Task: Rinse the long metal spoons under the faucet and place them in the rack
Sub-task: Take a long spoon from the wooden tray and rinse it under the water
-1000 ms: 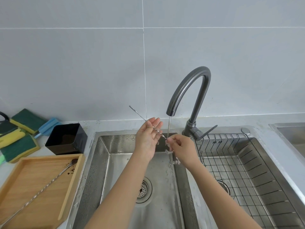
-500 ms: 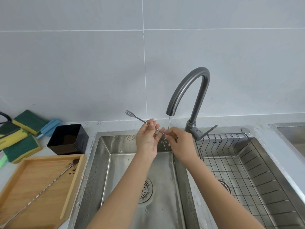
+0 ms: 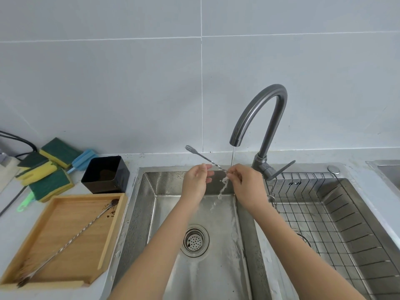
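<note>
Fingers of our left hand and right hand pinch the spoon mid-frame under the faucet stream, where wet, thin metal could slip into the sink short of the rack at right.

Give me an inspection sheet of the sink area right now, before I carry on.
Surface: pale grey countertop around a wet stainless steel double sink.
Job's things: long twisted metal spoon with a fork end held under the running curved grey faucet; second long metal spoon, soiled, lies in the wooden tray; black wire rack holds no spoons.
Clutter: green-and-yellow sponges, blue sponge, square black container.
Grippers: left hand and right hand both pinch the spoon.
Cables: black cable at far left.
Surroundings: grey tiled wall.
</note>
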